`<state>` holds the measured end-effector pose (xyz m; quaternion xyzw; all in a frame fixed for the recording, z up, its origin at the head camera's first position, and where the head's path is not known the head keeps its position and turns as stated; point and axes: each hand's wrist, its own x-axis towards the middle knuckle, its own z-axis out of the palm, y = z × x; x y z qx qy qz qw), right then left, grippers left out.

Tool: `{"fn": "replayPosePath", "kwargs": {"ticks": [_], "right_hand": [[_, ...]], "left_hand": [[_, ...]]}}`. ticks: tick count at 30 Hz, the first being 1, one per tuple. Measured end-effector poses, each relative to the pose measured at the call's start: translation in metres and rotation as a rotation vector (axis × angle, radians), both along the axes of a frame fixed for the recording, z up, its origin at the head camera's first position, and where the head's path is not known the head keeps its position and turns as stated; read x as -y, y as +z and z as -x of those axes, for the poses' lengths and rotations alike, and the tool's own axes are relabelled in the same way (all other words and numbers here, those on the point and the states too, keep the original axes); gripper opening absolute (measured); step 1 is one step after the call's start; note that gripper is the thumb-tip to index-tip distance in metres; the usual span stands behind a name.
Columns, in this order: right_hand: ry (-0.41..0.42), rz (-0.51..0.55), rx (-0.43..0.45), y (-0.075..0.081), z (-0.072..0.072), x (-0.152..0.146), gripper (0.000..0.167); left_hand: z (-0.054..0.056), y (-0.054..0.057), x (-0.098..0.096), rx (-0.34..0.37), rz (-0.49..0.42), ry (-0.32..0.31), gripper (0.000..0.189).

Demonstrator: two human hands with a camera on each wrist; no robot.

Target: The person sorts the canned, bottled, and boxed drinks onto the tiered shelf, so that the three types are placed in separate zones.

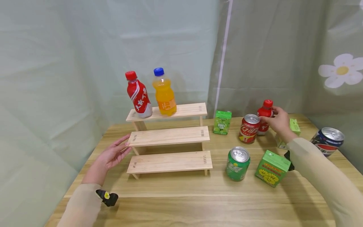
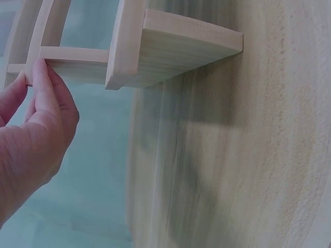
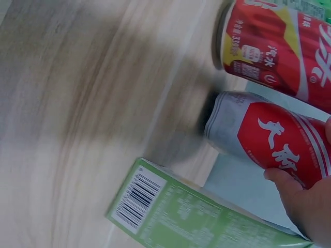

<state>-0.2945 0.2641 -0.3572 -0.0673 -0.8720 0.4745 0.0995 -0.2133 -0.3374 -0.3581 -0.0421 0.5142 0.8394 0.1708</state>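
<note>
A three-step wooden shelf (image 1: pixel 170 136) stands on the table. At the left end of its middle board, my left hand (image 1: pixel 115 153) pinches the edge between thumb and fingers, as the left wrist view also shows. On the top step are a red-capped cola bottle (image 1: pixel 139 96) and an orange soda bottle (image 1: pixel 165 96) with a blue cap. To the right, my right hand (image 1: pixel 279 122) grips a second red cola bottle (image 3: pixel 279 139) by its sides, thumb across the label. That bottle stands upright at the back, just behind a red soda can (image 1: pixel 249 129).
A small green box (image 1: pixel 222 123) sits right of the shelf. Nearer are a green soda can (image 1: pixel 238 164) and a green drink carton (image 1: pixel 273 168). Another light-green carton (image 3: pixel 191 212) stands beside the held bottle, and a dark blue can (image 1: pixel 327 141) is at far right. Curtains hang behind.
</note>
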Motion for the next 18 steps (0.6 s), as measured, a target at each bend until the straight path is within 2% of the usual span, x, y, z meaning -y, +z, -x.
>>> {"fn": "replayPosePath", "kwargs": {"ticks": [5, 10, 18], "right_hand": [[-0.008, -0.033, -0.013, 0.011, 0.000, -0.001, 0.075], [-0.005, -0.055, -0.005, 0.024, -0.002, -0.002, 0.078], [-0.042, -0.100, 0.006, 0.043, -0.004, 0.001, 0.080]], "left_hand": [[0.003, 0.000, 0.000, 0.014, -0.007, 0.000, 0.038], [0.004, 0.001, -0.001, -0.012, 0.010, -0.022, 0.036], [0.004, 0.002, 0.000, 0.005, 0.019, -0.007, 0.036]]}}
